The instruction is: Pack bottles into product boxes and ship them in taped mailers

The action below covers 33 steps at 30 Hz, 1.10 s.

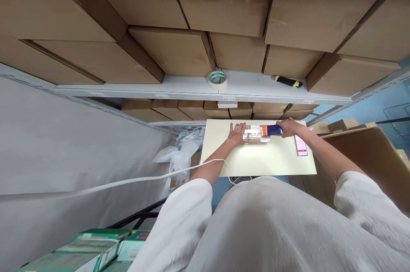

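Observation:
A small brown box (256, 140) with whitish, shiny labels on top lies on the pale yellow board (250, 161). My left hand (237, 133) rests on the box's left end, fingers spread. From the right, my right hand (287, 127) is closed round the handle of a dark blue tool (273, 130). The tool's orange end sits on the right part of the box's top. A phone (300, 145) with a pink screen lies on the board below my right forearm.
A tape roll (217, 80) and a black-and-yellow cutter (288, 81) lie on the shelf (179, 88) ahead, before large cartons (237, 52). A white cable (141, 179) crosses my left forearm. Plastic bags (182, 152) are left of the board; an open carton (368, 152) stands right.

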Motion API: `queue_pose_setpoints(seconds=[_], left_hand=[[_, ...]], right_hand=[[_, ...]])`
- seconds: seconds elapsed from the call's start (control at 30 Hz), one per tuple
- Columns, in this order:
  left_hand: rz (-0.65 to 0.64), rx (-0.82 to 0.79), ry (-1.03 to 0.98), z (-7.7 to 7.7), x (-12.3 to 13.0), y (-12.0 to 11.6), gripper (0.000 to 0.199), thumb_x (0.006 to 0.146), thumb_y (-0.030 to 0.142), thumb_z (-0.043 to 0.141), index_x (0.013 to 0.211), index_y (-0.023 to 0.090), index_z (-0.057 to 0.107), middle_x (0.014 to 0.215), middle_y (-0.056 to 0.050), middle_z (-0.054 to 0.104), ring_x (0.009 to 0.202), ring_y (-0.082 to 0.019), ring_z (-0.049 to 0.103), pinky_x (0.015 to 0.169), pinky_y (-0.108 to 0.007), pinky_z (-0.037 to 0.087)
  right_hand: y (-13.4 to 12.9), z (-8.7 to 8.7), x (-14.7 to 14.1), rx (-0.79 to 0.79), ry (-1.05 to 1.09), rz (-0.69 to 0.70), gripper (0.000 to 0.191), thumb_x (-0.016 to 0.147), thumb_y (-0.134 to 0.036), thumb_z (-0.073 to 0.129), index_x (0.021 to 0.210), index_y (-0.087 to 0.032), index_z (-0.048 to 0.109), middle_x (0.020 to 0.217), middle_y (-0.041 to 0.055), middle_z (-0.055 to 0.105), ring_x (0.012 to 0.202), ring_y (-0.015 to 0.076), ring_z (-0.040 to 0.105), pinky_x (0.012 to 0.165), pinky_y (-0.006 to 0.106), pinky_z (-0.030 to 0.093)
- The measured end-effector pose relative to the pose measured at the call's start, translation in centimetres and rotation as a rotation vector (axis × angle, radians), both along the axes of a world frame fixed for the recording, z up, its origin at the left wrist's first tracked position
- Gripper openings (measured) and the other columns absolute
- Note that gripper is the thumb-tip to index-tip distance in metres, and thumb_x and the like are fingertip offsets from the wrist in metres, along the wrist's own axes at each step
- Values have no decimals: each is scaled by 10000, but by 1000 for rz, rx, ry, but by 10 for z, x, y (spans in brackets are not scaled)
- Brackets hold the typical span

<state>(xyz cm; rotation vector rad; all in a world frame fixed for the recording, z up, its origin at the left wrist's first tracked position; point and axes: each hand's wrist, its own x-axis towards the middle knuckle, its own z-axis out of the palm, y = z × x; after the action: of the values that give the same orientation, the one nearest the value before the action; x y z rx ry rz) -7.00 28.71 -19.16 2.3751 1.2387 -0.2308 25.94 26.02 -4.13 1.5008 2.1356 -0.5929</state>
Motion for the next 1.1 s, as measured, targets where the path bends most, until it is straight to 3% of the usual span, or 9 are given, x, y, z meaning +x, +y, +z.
queue_pose_setpoints(seconds=[0.37,0.83,1.1], left_hand=[[-8,24,67,1,2,-1,1266,791,494,856,1776,180,126,1774,-241,283,1640,-494,210,1319,-728,-88],[9,15,74,-1,4,0,1242,768,439,873,1766,159,188,1773,-251,278,1642,-507,197,1316,-726,-113],[12,24,88,6,5,-2,1237,763,424,854,1763,186,166,1769,-244,291,1631,-505,226,1318,-740,-59]], right_hand=[[-19,-11,68,0,-20,-72,441,683,-231,763,1095,-264,609,986,76,745,965,341,695,977,436,374],[-21,-8,110,-7,-34,-88,418,699,-231,798,1081,-270,632,915,68,742,937,353,690,1002,477,365],[-22,-35,89,17,-116,-63,454,688,-252,795,1119,-248,653,1003,128,754,1013,366,690,984,472,364]])
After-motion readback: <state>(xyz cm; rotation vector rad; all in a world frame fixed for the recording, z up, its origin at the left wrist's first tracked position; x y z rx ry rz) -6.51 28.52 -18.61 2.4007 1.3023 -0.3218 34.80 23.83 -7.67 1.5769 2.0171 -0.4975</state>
